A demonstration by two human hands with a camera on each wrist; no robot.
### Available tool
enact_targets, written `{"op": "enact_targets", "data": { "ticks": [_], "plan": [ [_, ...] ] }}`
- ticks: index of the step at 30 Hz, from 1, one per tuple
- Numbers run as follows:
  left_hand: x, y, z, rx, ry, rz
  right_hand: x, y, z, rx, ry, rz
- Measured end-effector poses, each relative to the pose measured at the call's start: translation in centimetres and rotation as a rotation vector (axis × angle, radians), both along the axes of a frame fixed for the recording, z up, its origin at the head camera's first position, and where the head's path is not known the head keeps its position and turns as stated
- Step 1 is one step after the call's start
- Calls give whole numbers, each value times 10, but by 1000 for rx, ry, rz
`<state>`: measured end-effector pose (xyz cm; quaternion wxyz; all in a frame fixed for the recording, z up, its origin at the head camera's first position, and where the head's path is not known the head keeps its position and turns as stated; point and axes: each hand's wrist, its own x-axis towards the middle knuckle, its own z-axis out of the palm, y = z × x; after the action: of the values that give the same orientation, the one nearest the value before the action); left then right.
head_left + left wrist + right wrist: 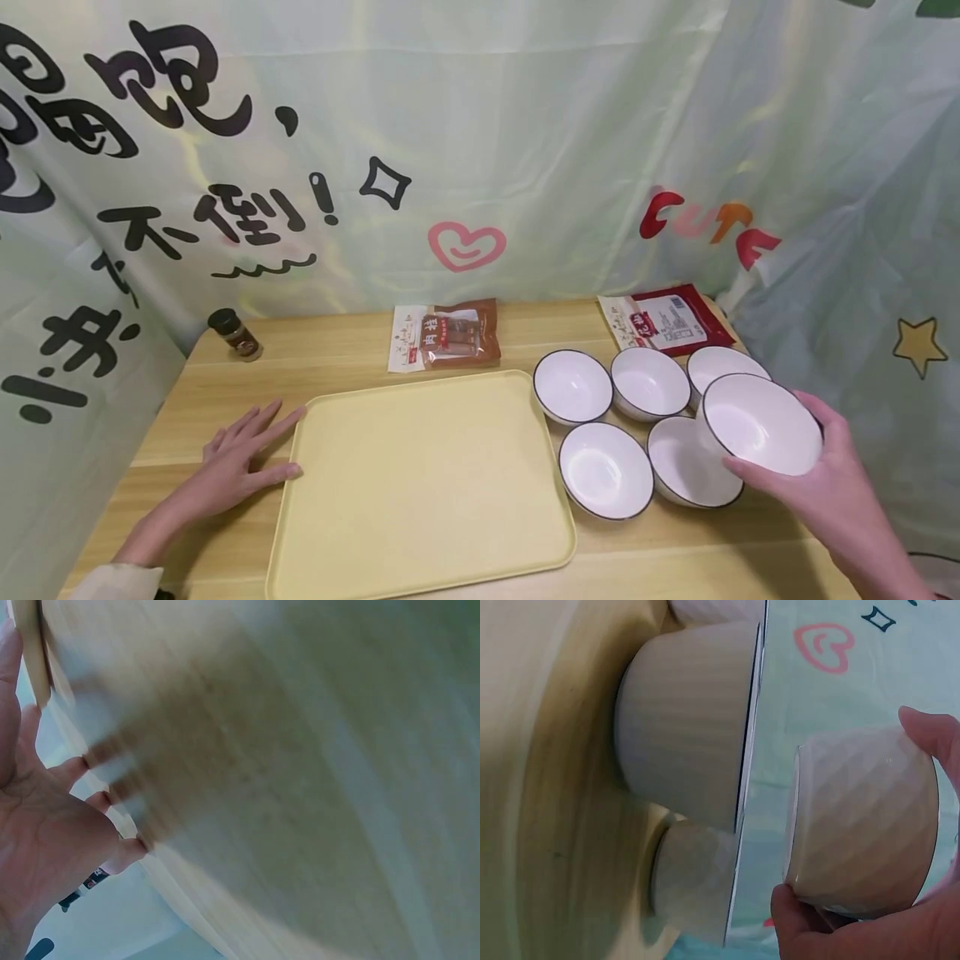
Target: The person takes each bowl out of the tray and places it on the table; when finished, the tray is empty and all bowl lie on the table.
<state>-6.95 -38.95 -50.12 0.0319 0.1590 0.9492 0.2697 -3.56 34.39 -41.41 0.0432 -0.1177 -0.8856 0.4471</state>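
Note:
My right hand (832, 475) grips a white bowl (761, 425) with a thin dark rim, thumb on the near side and fingers round the far side. This bowl is raised over the two right-hand bowls of a group, its mouth tilted toward the head camera. In the right wrist view, the held bowl (862, 825) shows a diamond-textured outer wall. On the left, my left hand (232, 467) lies with fingers spread, its thumb and index fingertips at the left rim of a pale yellow tray (427, 483). The left wrist view shows the left palm (52, 832) and fingertips down on the wood.
Several matching bowls, among them a front one (606, 471), stand right of the tray. Behind lie a brown-and-white spice packet (444, 335) and a red-and-white packet (667, 321). A dark-capped jar (236, 335) stands at the table's (330, 346) back left. Printed curtains (540, 167) hang behind.

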Motion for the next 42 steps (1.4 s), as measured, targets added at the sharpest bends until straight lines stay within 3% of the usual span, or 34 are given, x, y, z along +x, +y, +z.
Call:
{"op": "enact_targets", "data": {
  "ticks": [8, 14, 23, 42],
  "plan": [
    [0, 0, 1, 2, 6, 0, 4, 27, -9, -32, -44, -38],
    [-1, 1, 1, 0, -2, -3, 10, 48, -26, -26, -29, -84],
    [0, -2, 2, -12, -12, 3, 13, 58, -47, -14, -61, -140],
    [2, 0, 1, 10, -25, 14, 10, 67, -67, 28, -99, -61]
  ]
}}
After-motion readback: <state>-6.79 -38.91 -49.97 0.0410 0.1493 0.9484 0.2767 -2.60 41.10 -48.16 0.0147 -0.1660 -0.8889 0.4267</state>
